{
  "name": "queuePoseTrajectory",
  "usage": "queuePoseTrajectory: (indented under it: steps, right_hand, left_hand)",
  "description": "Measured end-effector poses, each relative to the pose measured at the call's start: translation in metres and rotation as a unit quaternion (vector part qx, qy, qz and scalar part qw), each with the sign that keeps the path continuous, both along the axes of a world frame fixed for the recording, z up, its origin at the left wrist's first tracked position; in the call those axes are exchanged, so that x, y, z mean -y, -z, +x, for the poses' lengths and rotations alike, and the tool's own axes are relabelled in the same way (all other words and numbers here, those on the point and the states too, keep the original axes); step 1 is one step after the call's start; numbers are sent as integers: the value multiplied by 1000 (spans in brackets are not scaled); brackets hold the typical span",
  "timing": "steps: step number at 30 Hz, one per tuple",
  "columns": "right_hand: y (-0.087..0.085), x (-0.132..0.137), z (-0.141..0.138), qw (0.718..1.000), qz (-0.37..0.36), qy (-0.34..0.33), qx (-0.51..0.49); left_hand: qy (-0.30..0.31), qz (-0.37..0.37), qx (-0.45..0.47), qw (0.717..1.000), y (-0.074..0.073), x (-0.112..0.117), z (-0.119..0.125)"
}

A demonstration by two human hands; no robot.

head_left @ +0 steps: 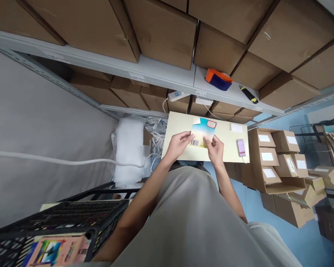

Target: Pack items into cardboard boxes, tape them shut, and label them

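Both my hands hold a thin flat printed sheet or booklet [203, 130] over the small pale-yellow table [176, 124]. Its face fades from blue to pale yellow, with a red-edged label at the upper right and a barcode at the lower left. A cream patch shows at its upper left corner; whether that is a fold or a sticker, I cannot tell. My left hand [180, 142] pinches the left edge close to the barcode. At the lower right edge, my right hand [215, 147] grips with the thumb on top.
On the table's right lie a white paper piece [236, 127] and a purple phone-like object [241, 147] on a cable. Above, the shelf [167, 76] bears cartons, an orange-and-blue tape dispenser [218, 79] and a cutter [248, 94]. Boxes [268, 155] stand right; a black crate [105, 218] stands left.
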State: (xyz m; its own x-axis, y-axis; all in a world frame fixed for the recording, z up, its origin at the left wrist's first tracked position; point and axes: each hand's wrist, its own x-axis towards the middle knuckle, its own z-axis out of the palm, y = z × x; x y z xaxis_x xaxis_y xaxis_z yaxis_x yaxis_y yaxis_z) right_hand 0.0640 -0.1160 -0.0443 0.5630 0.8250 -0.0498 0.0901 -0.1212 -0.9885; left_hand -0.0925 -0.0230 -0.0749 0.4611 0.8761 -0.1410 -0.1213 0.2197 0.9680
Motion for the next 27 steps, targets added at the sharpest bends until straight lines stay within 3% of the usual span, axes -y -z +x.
queuePoseTrajectory:
  steps: [5, 9, 12, 15, 19, 23, 27]
  right_hand:
    - [6, -13, 7, 999, -14, -47, -15]
    - [12, -22, 15, 998, -6, -44, 32]
    - [8, -22, 23, 988, 25, 10, 155]
    - [1, -20, 30, 975, 38, -23, 219]
    - [-8, -21, 36, 980, 47, -78, 178]
    - [-15, -24, 44, 993, 48, -30, 106]
    - [-10, -22, 56, 998, 43, 45, 12]
  left_hand:
    - [-26, -23, -3, 999, -13, 3, -3]
    - [-77, 6, -28, 997, -9, 8, 6]
    - [-146, 66, -44, 986, -6, 12, 20]
    - [-187, 164, -64, 967, -8, 19, 38]
    - [-165, 286, -121, 936, -12, 31, 61]
    - [-141, 333, -173, 916, -10, 42, 82]
    - [-103, 358, -206, 905, -5, 46, 94]
